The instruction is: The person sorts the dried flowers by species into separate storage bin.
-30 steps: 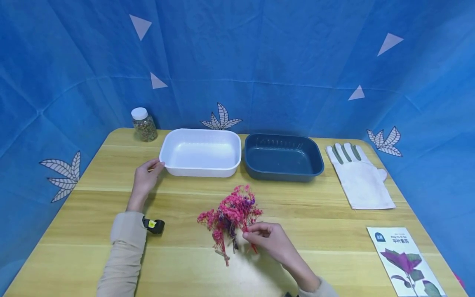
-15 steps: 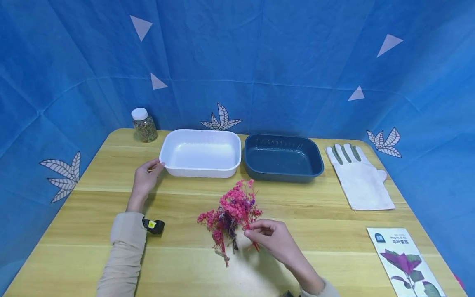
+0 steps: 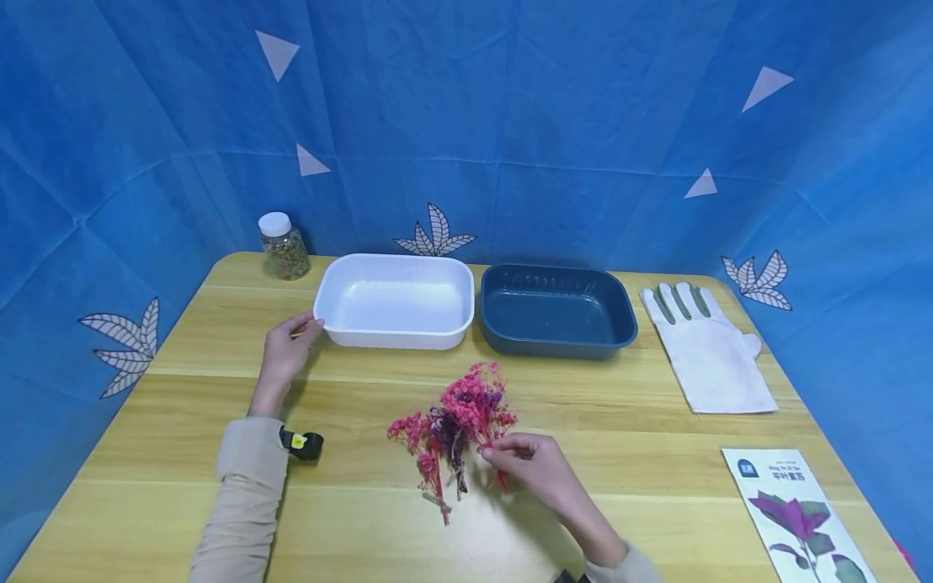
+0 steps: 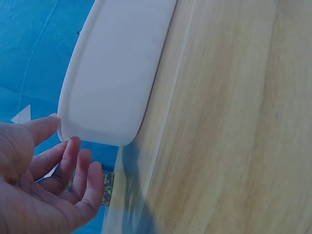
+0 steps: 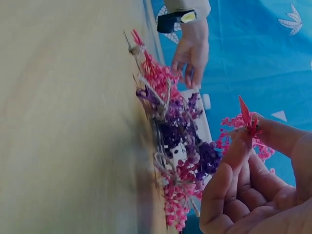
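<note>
My right hand [image 3: 530,471] pinches pink flowers [image 3: 470,401] by stems [image 3: 503,482] that might snap if squeezed harder, my left hand [image 3: 287,352] lightly pinching the white tray [image 3: 394,339].

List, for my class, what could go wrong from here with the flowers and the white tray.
The right hand pinches a pink bunch by its thin stems, which might bend or snap if squeezed.

Purple flowers and another pink bunch lie close by, so blooms could tangle or be dragged along.

The left hand touches one corner of the white tray; a nudge could push it into the dark tray alongside.
</note>
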{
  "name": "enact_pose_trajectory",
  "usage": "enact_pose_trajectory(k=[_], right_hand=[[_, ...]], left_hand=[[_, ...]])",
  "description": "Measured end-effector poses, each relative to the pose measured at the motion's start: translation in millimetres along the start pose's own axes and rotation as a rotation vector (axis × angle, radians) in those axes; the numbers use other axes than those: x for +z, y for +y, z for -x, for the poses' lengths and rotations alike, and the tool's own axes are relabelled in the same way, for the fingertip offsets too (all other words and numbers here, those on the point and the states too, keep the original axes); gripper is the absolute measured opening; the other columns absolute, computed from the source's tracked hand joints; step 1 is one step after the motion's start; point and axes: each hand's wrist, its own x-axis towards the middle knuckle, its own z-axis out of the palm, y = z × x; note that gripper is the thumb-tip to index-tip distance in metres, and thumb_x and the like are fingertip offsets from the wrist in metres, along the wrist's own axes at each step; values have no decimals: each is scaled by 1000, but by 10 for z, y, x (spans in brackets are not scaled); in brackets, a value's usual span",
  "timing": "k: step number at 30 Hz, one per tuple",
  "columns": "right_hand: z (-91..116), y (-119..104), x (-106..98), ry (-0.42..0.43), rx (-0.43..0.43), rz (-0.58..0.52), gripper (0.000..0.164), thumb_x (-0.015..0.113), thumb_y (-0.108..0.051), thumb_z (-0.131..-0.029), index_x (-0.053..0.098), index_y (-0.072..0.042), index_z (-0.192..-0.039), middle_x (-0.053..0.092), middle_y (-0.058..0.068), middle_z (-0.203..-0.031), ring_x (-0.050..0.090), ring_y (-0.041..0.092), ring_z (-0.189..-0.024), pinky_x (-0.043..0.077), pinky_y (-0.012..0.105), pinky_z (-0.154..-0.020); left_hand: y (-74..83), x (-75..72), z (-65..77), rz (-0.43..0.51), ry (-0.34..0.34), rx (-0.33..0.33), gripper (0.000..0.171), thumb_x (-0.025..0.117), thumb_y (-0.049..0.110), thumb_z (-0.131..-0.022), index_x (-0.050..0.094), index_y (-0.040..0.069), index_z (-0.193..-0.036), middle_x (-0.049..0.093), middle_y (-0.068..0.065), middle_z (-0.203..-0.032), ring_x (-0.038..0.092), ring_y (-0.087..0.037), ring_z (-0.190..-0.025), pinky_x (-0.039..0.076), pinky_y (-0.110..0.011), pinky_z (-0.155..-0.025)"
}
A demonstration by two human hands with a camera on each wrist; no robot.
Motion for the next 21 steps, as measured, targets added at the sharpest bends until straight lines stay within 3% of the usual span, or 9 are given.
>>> enact_pose_trajectory(k=[6, 13, 21], right_hand=[[-45, -46, -26, 59, 4, 5, 29, 68, -21, -87, 67, 3, -103, 69, 15, -82, 60, 16, -64, 49, 22, -57], [-35, -114, -18, 133, 2, 12, 27, 69, -19, -86, 68, 2, -102, 70, 14, -90, 61, 15, -76, 50, 27, -74], [54, -215, -20, 128, -23, 22, 27, 70, -21, -86, 69, 1, -102, 70, 15, -95, 62, 15, -79, 52, 28, -75]], left_hand=[[1, -1, -4, -6, 1, 0, 52, 48, 31, -100, 44, -4, -138, 49, -22, -126, 49, -18, -99, 48, -18, -78], [8, 2, 2, 3, -11, 3, 54, 47, 33, -100, 44, -4, -138, 48, -22, -126, 49, -20, -102, 48, -19, -78], [8, 4, -4, -5, 1, -11, 53, 48, 32, -100, 44, -4, -138, 49, -22, -127, 49, -19, -100, 48, -17, -78]])
